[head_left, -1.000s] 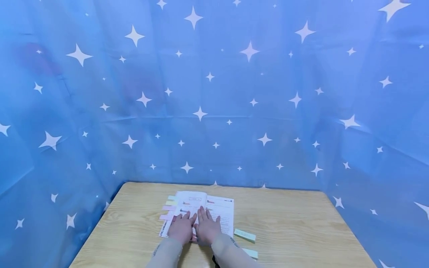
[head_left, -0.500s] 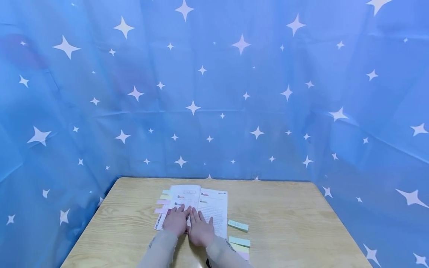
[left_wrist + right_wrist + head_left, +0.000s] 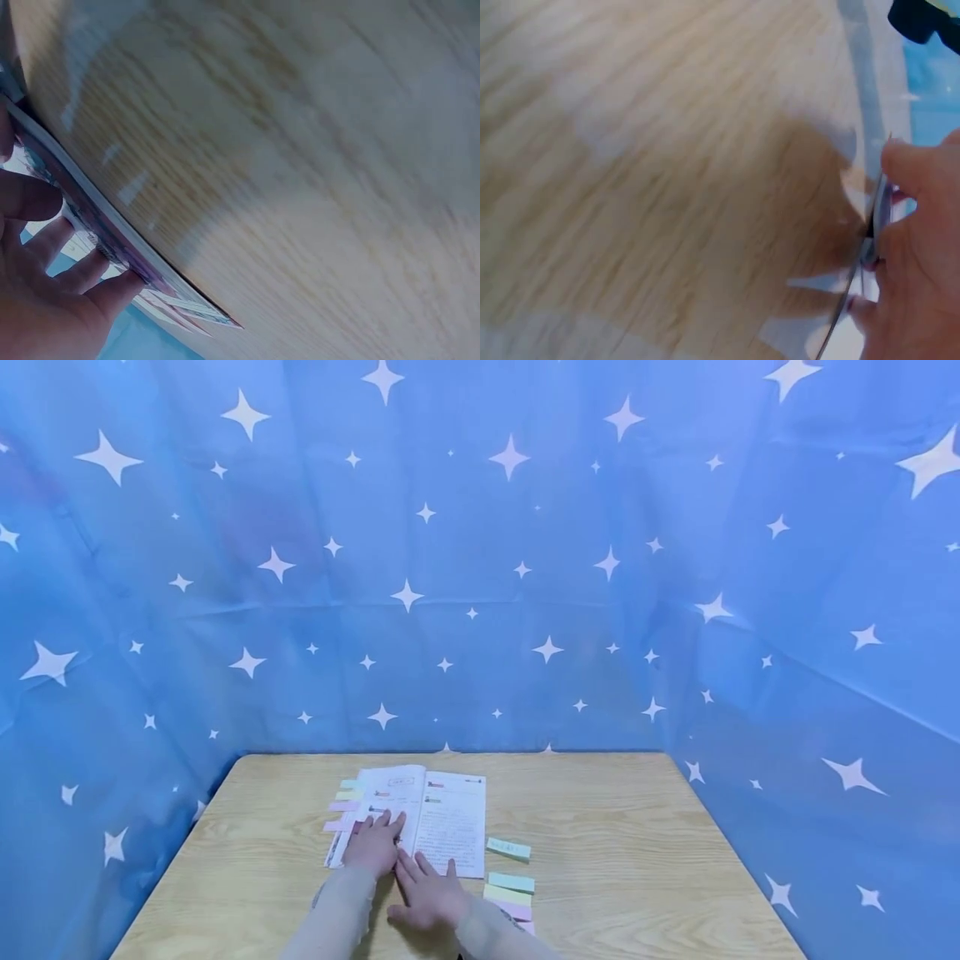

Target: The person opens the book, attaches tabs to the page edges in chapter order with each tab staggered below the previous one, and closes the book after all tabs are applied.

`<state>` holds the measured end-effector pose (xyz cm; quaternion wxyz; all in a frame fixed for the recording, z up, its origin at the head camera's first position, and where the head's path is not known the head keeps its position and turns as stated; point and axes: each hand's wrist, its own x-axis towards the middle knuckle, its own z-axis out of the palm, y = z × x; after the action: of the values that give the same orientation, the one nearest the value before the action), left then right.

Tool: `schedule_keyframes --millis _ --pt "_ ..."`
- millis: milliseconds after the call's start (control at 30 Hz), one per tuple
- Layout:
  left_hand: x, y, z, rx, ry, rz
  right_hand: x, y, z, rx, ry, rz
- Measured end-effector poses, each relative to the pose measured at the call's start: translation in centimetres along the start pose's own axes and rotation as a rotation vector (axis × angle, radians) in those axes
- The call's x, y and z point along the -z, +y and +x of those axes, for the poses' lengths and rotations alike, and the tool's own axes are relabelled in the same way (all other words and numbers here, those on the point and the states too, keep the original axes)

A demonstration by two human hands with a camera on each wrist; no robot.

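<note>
An open book [image 3: 453, 814] with printed white pages lies on the wooden table. My left hand [image 3: 372, 845] rests on the lower part of the left page, fingers straight and spread. In the left wrist view, the fingers of that left hand [image 3: 67, 300] lie over the near edge of the book [image 3: 112, 217]. At the lower end of the fold is my right hand [image 3: 429, 893], its fingers extended and its thumb out to the side. The right wrist view has the right hand [image 3: 922, 240] along the book's thin edge; its exact contact with the page is unclear.
Coloured sticky tabs [image 3: 345, 807] stick out from the book's left edge. Right of the book lie a single green sticky strip [image 3: 508, 849] and a group of green, yellow and pink strips [image 3: 510, 895]. A blue starred curtain [image 3: 480, 552] surrounds the wooden table [image 3: 615, 843].
My right hand has slid down from the middle of the book to its near edge. The left hand stays on the left page. The head view has turned slightly right.
</note>
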<state>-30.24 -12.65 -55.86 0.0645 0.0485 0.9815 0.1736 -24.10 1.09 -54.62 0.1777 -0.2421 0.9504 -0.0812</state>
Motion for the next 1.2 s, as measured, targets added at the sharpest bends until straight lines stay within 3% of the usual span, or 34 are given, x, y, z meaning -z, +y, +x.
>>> schedule_keyframes --millis 200,400,633,967,1200 --pt "-0.3 0.0 0.0 0.001 0.001 -0.023 -0.4 0.8 -0.3 0.055 0.003 -0.018" --pt "-0.6 0.1 -0.3 -0.005 0.022 -0.02 -0.5 1.5 -0.7 0.065 0.011 0.038" --pt "0.2 -0.1 -0.4 -0.006 -0.002 -0.024 2.4 2.6 -1.9 0.069 -0.026 0.066" --pt "1.0 0.3 0.6 -0.016 -0.006 0.054 3.4 6.9 -4.3 0.071 0.045 0.078" --pt "1.2 1.1 1.0 -0.035 0.076 0.097 4.6 9.7 -6.0 0.052 0.106 0.139"
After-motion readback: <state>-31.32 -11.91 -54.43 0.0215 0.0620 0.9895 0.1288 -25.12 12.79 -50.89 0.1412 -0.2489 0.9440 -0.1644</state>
